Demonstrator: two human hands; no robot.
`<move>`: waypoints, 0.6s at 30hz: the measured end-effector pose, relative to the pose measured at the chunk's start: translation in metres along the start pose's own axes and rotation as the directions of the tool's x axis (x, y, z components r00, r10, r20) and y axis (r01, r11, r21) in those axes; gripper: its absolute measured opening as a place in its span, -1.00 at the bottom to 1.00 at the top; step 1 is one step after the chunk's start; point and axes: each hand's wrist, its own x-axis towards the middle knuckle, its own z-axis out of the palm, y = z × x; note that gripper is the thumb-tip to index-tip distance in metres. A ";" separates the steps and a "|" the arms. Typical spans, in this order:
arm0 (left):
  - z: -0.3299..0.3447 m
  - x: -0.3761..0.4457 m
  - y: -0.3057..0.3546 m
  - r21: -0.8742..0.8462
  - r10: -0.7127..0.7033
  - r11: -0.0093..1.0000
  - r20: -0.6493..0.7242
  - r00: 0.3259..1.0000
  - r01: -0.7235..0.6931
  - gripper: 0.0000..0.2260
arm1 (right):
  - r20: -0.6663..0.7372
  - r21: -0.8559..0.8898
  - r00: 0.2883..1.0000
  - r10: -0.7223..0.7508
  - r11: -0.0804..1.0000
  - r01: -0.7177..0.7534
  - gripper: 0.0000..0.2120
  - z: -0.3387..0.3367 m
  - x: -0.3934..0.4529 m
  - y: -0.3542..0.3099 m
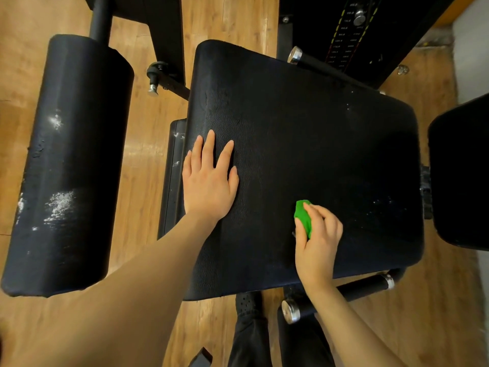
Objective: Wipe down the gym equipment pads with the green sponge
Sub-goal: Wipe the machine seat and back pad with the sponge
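Big black seat pad (304,144) fills the middle of the view, seen from above. Left hand (209,181) lies flat on the pad near its left edge, fingers straight and slightly spread, palm down, holding nothing. Right hand (317,239) grips the green sponge (303,217), fingers and thumb curled round it, sponge pressed against the pad in the lower right part of the surface. Only the left part of the sponge shows; the rest is hidden under the fingers. A few pale specks sit on the pad right of the sponge.

Left of the seat, apart from it, is a black roller pad (71,160) with white scuffed patches along its side. Another dark pad (463,170) sits at the right edge, only partly in view. Weight stack (352,30) with a silver pin is at top right. Chrome-capped black handle (291,311) sticks out below the seat's near edge. Floor (143,144) is wood plank.
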 end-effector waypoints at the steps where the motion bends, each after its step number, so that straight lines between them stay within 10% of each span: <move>1: 0.000 0.000 0.000 0.000 0.003 1.000 -0.003 1.000 -0.003 -0.54 | 0.005 0.004 1.000 -0.002 1.000 0.002 -0.66 0.000 0.003 -0.001; 18: 0.000 -0.001 -0.001 -0.009 0.004 1.000 -0.003 1.000 -0.004 -0.56 | -0.042 -0.015 0.995 0.095 0.995 -0.096 -0.66 -0.005 0.050 0.010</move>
